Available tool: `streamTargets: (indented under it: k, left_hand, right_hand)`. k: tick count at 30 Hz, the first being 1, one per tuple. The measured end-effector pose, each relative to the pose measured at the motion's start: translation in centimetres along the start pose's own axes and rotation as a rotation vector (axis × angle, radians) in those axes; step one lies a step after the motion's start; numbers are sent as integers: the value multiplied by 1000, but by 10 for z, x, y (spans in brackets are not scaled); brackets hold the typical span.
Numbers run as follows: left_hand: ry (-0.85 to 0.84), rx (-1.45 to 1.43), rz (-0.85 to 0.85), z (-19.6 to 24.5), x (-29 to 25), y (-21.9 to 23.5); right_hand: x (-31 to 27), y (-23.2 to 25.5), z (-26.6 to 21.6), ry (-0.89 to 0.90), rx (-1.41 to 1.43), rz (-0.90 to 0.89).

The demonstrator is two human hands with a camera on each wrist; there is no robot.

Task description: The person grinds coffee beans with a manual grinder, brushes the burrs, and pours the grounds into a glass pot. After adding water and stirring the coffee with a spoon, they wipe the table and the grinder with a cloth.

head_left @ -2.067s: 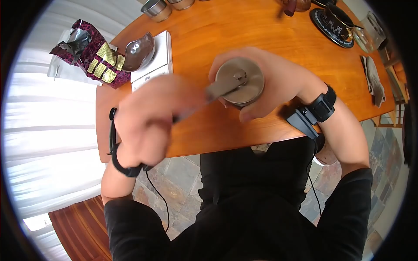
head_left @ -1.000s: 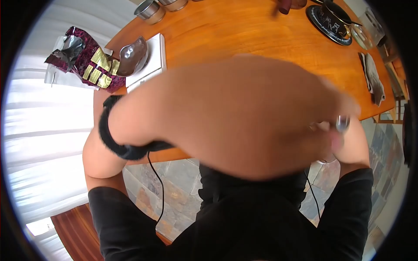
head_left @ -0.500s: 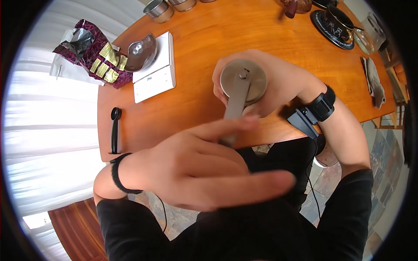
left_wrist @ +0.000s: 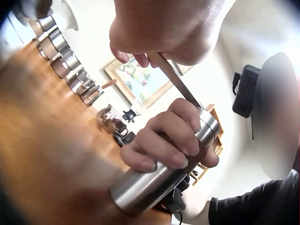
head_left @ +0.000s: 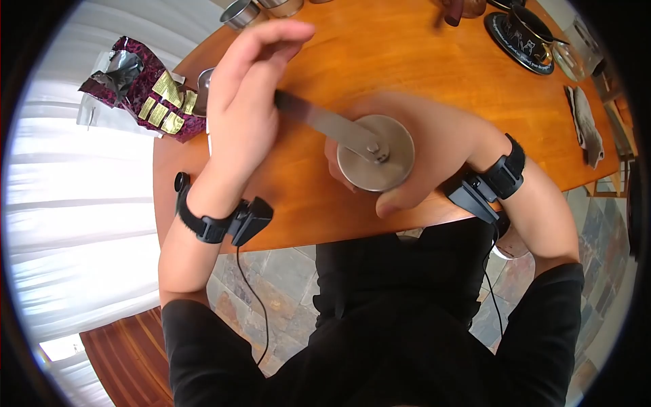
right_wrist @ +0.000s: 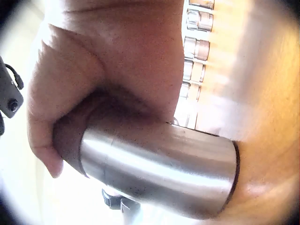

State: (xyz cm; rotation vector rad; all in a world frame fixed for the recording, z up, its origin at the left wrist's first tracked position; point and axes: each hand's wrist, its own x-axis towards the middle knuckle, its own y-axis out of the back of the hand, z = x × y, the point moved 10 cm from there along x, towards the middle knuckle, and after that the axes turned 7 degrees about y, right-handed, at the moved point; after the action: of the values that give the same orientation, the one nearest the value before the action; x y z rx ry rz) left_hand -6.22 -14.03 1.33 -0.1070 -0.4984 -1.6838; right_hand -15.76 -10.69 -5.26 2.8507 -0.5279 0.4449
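In the head view a steel hand coffee grinder (head_left: 363, 169) is held over the table's near edge, its round lid facing up. My right hand (head_left: 444, 139) wraps around its body. The right wrist view shows the smooth steel cylinder (right_wrist: 164, 164) below the palm, its dark-rimmed base toward the table. A flat metal crank (head_left: 329, 123) reaches from the lid to the upper left. My left hand (head_left: 244, 115) is at its outer end and hides the knob. In the left wrist view, left fingertips (left_wrist: 140, 60) curl in beside the crank arm.
On the left are a purple bag (head_left: 159, 98) with yellow labels, a partly hidden dark bowl (head_left: 203, 85) and a black scoop (head_left: 181, 183). Metal-lidded canisters (head_left: 241, 13) stand at the back. A black cup (head_left: 525, 30) on a saucer and a folded cloth (head_left: 583, 125) are right.
The left hand sweeps the crank round: across the grinder a second ago, near the body with spread fingers half a second ago, now at upper left. The right hand keeps its grip.
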Motion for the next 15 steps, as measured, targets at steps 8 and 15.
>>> streamTargets:
  k: [8, 15]
  left_hand:
    - [275, -187, 32, -2, 35, -34]
    - [469, -270, -384, 6, 36, -95]
  right_hand:
    - [-3, 3, -1, 62, -23, 23]
    - [-14, 5, -5, 83, -194, 3]
